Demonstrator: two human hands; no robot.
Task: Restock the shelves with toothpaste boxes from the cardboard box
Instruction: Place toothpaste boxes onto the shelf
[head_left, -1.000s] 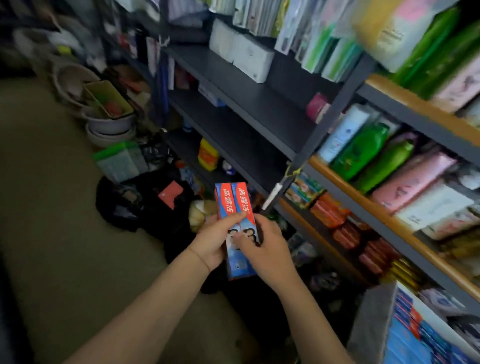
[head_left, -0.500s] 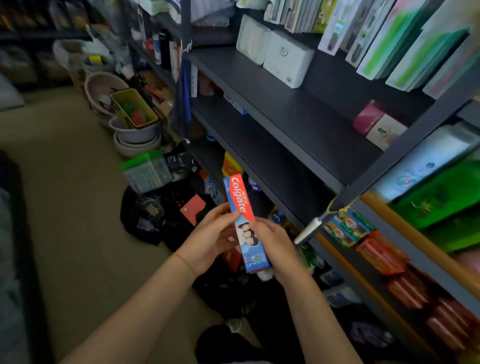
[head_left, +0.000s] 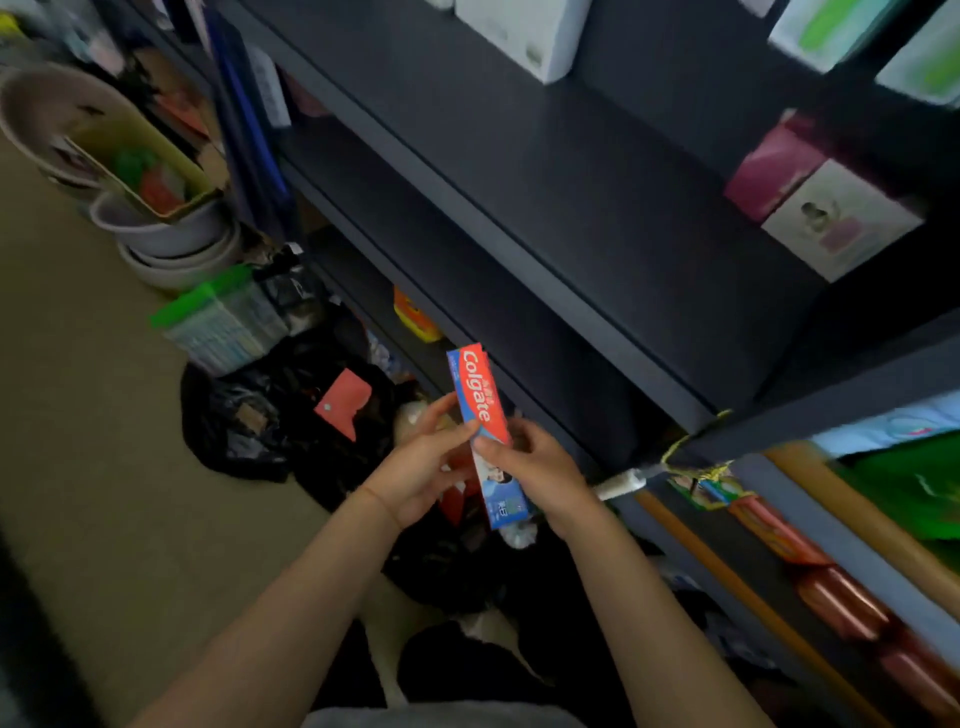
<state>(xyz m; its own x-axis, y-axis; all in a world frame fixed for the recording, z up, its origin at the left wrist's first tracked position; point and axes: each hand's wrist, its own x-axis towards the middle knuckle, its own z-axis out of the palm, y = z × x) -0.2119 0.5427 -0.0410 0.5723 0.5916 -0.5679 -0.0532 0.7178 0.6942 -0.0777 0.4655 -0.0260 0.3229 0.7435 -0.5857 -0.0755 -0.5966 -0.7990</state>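
A person's left hand (head_left: 415, 475) and right hand (head_left: 540, 467) hold a red-and-blue toothpaste box (head_left: 485, 431) between them, fingers curled round its lower half, just in front of a dark shelf (head_left: 519, 218) that lies largely bare. The cardboard box is out of view. The box stands nearly upright, logo facing up. To place it well, the person likely should turn it level, slide it onto the shelf and square it to the front edge.
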